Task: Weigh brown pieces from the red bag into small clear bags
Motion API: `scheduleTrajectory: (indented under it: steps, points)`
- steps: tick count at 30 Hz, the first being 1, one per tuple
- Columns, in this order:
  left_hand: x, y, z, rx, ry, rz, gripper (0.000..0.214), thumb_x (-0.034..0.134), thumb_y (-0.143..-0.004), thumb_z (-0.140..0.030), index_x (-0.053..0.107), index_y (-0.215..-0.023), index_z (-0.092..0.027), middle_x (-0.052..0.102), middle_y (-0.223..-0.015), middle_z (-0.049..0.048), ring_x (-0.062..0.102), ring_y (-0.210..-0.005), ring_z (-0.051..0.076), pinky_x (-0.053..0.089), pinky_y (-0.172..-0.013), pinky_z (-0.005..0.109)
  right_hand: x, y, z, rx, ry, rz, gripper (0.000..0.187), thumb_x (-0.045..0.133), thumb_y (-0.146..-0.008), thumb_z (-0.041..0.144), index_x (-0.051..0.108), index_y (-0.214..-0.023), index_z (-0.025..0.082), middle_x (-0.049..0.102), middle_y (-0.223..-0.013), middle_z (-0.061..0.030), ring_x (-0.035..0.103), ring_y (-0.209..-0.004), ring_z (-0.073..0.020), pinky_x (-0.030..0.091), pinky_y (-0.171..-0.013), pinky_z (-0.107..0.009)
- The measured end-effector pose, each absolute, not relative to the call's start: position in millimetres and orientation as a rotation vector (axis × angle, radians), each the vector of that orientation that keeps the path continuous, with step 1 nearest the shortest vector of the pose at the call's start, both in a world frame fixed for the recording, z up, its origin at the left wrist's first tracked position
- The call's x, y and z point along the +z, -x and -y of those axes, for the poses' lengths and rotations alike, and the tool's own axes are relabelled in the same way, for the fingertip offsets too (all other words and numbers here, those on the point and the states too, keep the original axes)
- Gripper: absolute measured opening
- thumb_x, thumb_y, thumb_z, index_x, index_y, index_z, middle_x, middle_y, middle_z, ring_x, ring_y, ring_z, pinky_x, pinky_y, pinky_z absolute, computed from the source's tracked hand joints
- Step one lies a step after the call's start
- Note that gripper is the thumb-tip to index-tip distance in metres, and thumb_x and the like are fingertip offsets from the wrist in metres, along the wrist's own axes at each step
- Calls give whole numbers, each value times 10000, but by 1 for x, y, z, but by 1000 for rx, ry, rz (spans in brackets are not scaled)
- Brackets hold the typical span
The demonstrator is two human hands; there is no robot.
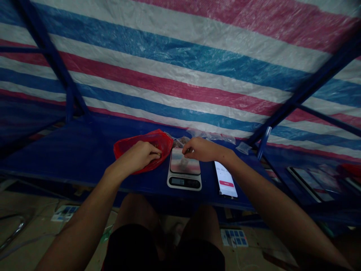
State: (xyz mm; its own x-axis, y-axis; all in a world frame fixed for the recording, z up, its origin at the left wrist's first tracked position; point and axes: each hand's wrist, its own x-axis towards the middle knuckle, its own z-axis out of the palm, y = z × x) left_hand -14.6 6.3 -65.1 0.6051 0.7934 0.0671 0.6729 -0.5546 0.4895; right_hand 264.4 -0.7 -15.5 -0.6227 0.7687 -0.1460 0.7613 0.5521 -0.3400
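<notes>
A red plastic bag (124, 145) lies spread open on the blue table, with small brownish bits inside. My left hand (143, 155) reaches into it, thumb and fingers pinched together on something too small to name. To its right stands a small digital kitchen scale (184, 169) with a shiny plate and a lit display. Over the plate's upper right part hovers my right hand (197, 148), its fingertips pinched; a small dark bit may be between them. Behind the scale lies a clear plastic bag (180, 141) with brownish contents.
Right of the scale, a phone (225, 180) with a lit screen lies under my right forearm. Clear plastic bags (211, 134) lie along the back edge. Blue metal posts (263, 143) and a striped tarp (175, 75) bound the table. Power strips (234, 237) sit on the floor.
</notes>
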Motion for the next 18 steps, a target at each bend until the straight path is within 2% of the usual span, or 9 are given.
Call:
scheduleTrajectory:
  steps: [9, 18]
  points:
    - [-64, 9, -3, 385, -2403, -1164, 309, 583, -947, -310, 851, -1099, -286, 825, -1167, 3, 764, -1044, 240, 530, -957, 300, -22, -268, -3, 605, 1372, 2730, 207, 690, -850, 130, 835, -996, 146, 830, -991, -83, 739, -852, -192, 488, -755, -263]
    - [-58, -9, 2, 402, -2422, -1104, 282, 588, -972, -324, 858, -1039, -277, 834, -1115, 22, 766, -990, 243, 531, -883, 308, -22, -266, -4, 566, 1427, 2704, 208, 728, -839, 112, 820, -1025, 130, 820, -969, -81, 739, -849, -192, 475, -711, -249]
